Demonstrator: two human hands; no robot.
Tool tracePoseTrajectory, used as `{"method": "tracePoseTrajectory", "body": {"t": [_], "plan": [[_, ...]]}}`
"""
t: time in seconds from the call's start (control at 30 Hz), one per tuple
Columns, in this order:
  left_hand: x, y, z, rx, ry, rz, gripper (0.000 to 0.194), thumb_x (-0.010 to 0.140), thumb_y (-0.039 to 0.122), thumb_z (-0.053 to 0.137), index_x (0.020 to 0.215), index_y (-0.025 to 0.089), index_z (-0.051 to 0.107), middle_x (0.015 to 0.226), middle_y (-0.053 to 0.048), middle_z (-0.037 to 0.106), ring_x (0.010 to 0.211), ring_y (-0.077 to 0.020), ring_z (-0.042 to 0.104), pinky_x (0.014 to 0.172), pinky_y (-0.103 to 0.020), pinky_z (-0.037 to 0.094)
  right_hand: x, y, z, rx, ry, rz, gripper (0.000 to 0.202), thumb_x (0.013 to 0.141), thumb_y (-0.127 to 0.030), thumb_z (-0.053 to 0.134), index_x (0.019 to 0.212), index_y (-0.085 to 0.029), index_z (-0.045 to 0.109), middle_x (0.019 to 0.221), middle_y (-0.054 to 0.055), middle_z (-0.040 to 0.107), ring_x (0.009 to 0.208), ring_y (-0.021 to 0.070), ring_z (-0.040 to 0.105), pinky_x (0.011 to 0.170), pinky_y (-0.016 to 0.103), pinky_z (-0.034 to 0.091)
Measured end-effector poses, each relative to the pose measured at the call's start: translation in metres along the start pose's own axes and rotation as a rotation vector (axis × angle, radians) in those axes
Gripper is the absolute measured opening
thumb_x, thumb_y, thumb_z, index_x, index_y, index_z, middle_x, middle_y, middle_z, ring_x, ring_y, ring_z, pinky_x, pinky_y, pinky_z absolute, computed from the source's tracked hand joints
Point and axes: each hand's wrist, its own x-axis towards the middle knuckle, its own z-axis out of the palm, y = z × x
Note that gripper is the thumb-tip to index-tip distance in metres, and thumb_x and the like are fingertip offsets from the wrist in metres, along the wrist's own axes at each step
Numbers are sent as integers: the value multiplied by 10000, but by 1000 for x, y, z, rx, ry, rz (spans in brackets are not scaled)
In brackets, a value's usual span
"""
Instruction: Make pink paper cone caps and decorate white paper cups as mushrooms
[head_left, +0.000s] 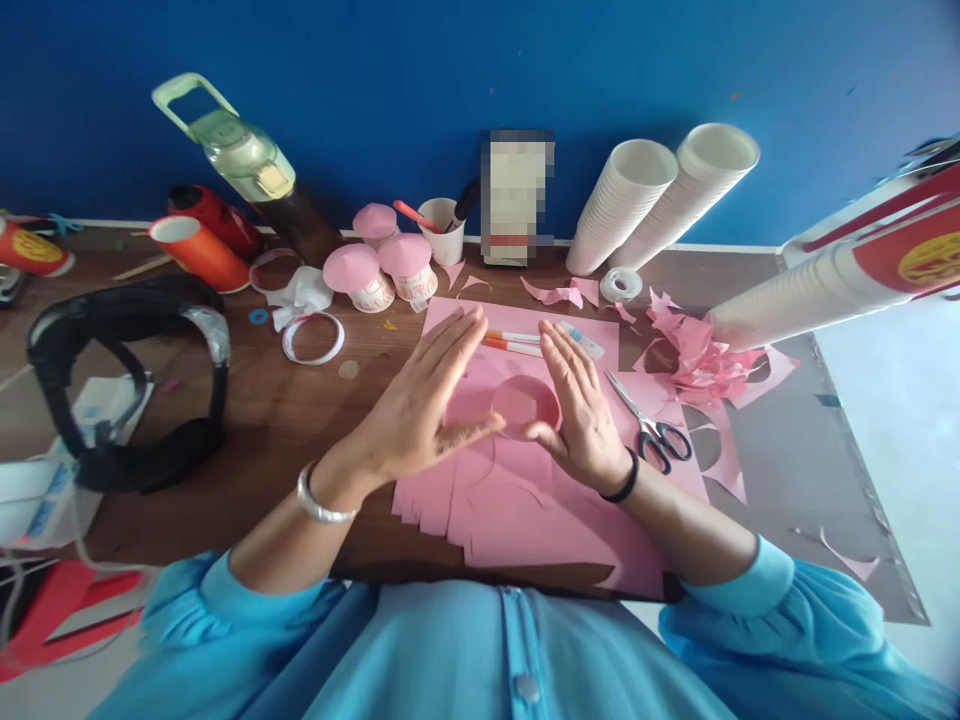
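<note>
My left hand [424, 400] and my right hand [581, 410] are raised over pink paper sheets [525, 510], palms turned toward each other, fingers stretched out and thumbs pointing inward. Neither holds anything. Between them a round pink paper piece [527, 405] lies on the sheets. Orange-and-white pens [514, 340] rest just beyond my fingertips. Scissors [649, 425] with black handles lie to the right of my right hand.
Small cups with pink cone tops [405, 258], a white cup [444, 230] with pens and a bottle [247, 160] stand behind. Stacked paper cups [630, 200], pink scraps [705, 360] and a tape roll [313, 338] surround the sheets. Black headgear [210, 400] sits left.
</note>
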Motion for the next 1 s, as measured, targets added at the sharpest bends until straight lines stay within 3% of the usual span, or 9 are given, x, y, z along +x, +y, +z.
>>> {"method": "tracePoseTrajectory", "body": {"t": [0.1,0.2,0.3,0.43,0.63,0.77,1.0], "plan": [[-8,26,11,102,-29,71,1136,873,817,444,1674,126,31,1715,-259,198,1615,-386,159,1299,-586,224,-12,-7,-5,-27,-78,-26,931,1000,-681,446,1683,-189,47,1717,195,251,1593,384,249,1244,662,320],[-16,36,32,126,-62,82,1152,871,824,401,1669,103,-12,1700,-284,220,1616,-384,148,1290,-595,230,-14,-17,-17,23,-93,-6,923,1001,-638,496,1683,-205,50,1720,183,250,1593,372,257,1255,643,325],[-25,29,47,147,-53,46,1163,880,796,443,1662,68,-16,1687,-314,226,1613,-398,146,1273,-603,268,-14,-23,-33,64,-94,42,897,1005,-594,527,1682,-217,77,1719,173,261,1591,368,266,1261,639,322],[-50,8,51,256,-49,-36,1130,905,716,543,1664,78,1,1669,-326,266,1591,-434,209,1224,-638,341,-35,-20,-44,39,-94,117,895,991,-544,586,1679,-216,117,1709,183,281,1582,383,280,1244,662,337],[-73,-3,42,411,-54,-152,872,959,486,631,1637,130,213,1573,-276,460,1486,-437,428,1183,-619,406,-71,-7,-18,0,-166,186,907,989,-479,613,1678,-183,103,1674,243,322,1569,403,298,1195,685,394],[-63,3,35,404,-24,-187,695,942,384,672,1542,162,399,1423,-216,586,1313,-399,558,1091,-568,497,-64,-11,4,33,-124,185,871,992,-441,617,1670,-184,134,1662,240,344,1577,391,281,1205,686,377],[-47,-16,21,437,-102,-232,543,905,207,661,1431,175,532,1408,-174,604,1246,-392,555,1030,-575,528,-40,-16,27,71,-80,190,831,1000,-451,597,1663,-208,159,1648,219,378,1562,377,322,1224,670,360]]}}
